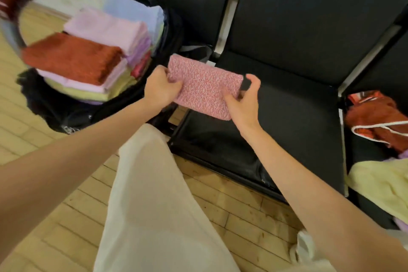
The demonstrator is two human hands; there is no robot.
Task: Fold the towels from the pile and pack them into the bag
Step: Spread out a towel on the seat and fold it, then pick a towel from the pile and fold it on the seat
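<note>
Risk: folded pink towel could unfold in transfer | left hand grips one end, right hand pinches other | stack in bag may topple

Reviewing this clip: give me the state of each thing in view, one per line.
Pink towel: folded, held above the seat.
Left hand: grips the towel's left end.
Right hand: pinches its right end.
Bag: open, stacked with folded towels.
Pile: unfolded, on the right seat.
</note>
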